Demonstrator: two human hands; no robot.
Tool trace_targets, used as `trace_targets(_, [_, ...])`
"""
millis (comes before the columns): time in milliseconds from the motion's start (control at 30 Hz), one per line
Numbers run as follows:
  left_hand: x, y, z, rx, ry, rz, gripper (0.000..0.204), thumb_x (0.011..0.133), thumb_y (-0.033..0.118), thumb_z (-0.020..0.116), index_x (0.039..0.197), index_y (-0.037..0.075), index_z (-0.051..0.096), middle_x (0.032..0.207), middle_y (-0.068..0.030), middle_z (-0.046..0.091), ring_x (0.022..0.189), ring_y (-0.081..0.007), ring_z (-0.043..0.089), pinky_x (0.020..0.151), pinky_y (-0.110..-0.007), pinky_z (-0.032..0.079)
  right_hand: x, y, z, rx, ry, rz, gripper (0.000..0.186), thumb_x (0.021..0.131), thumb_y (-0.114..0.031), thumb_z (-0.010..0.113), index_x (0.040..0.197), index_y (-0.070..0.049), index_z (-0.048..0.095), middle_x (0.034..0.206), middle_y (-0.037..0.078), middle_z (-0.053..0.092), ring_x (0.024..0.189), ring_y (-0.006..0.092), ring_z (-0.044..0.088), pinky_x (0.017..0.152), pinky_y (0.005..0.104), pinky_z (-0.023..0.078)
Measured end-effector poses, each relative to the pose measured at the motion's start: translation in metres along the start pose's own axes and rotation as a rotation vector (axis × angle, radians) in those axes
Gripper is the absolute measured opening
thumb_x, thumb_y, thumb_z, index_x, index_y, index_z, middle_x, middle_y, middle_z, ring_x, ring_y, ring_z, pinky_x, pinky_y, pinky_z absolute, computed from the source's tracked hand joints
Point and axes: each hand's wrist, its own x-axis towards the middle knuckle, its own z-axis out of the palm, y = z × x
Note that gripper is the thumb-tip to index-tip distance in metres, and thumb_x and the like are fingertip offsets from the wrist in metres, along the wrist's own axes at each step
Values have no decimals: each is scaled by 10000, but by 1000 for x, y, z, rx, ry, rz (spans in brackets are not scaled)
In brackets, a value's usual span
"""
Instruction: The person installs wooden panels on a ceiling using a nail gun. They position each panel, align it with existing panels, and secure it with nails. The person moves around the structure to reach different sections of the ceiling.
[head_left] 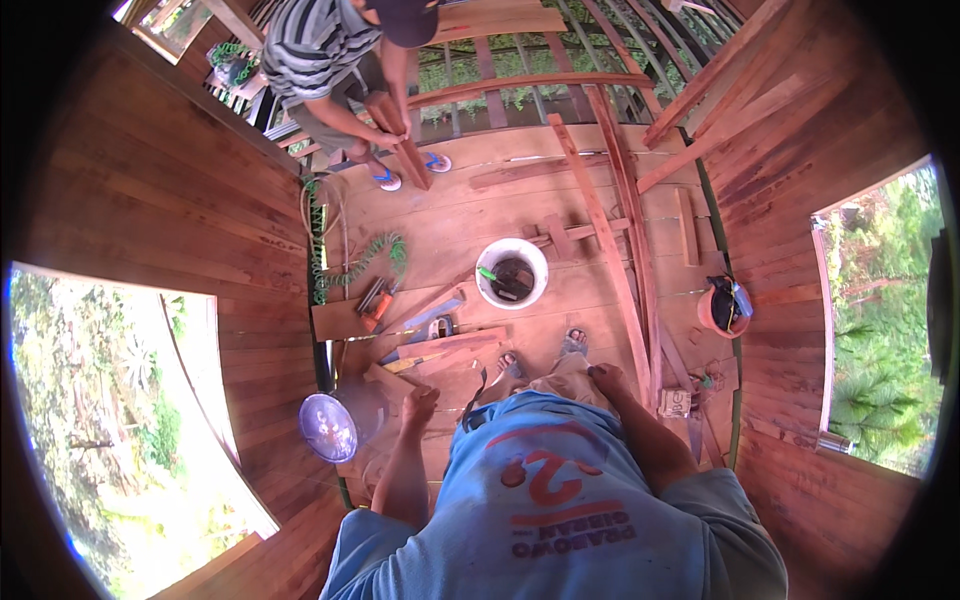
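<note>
My left hand (420,404) has curled fingers beside a short wooden offcut (390,378); I cannot make out whether it grips anything. My right hand (604,379) is against my beige trousers (560,388) at the right thigh, its fingers curled and partly hidden. A white bucket (512,250) with dark contents and a green-handled tool inside stands ahead of my feet. Left of it lie an orange tool (375,301), a handsaw (426,316), a small metal tool (441,328) and several boards (465,340). A purple round object (328,427) sits near my left forearm.
A co-worker (310,70) at the upper left holds an upright wood beam (410,160). Long planks (590,200) lie and lean on the right, near an orange bucket (718,312). A green coiled hose (365,260) lies left. Wooden walls (770,240) with window openings flank me.
</note>
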Motion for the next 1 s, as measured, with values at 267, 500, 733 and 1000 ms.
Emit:
trace_targets(267, [3,-12,6,15,-43,31,504,831,348,755,1172,-18,695,999,-168,743,832,-219,717,759,-359,564,0,5,3,26,17,67,401,892,-391,651,1088,-53,738,1073,208,718,1039,380,681,912,448,521])
trace_targets(500, [-11,-15,4,-6,-4,-1,399,861,308,741,1110,-3,716,862,-135,718,761,-197,686,641,-355,529,-6,-1,6,-60,20,-34,393,898,-402,601,1037,-62,740,1074,226,705,1007,411,678,886,486,529])
trace_targets(733, [-3,-26,-6,129,-50,23,312,884,275,732,1055,13,728,730,-79,661,609,-166,629,514,-332,470,-14,-9,13,-56,59,-9,396,899,-425,602,1035,-77,733,1066,221,709,1013,404,679,895,485,531])
trace_targets(1000, [9,-16,-20,126,-90,-66,336,918,327,718,1132,69,699,921,-45,698,830,-191,721,617,-370,568,-25,-21,12,-38,20,77,456,893,-459,614,1084,-64,734,1096,211,718,1049,376,681,925,466,517])
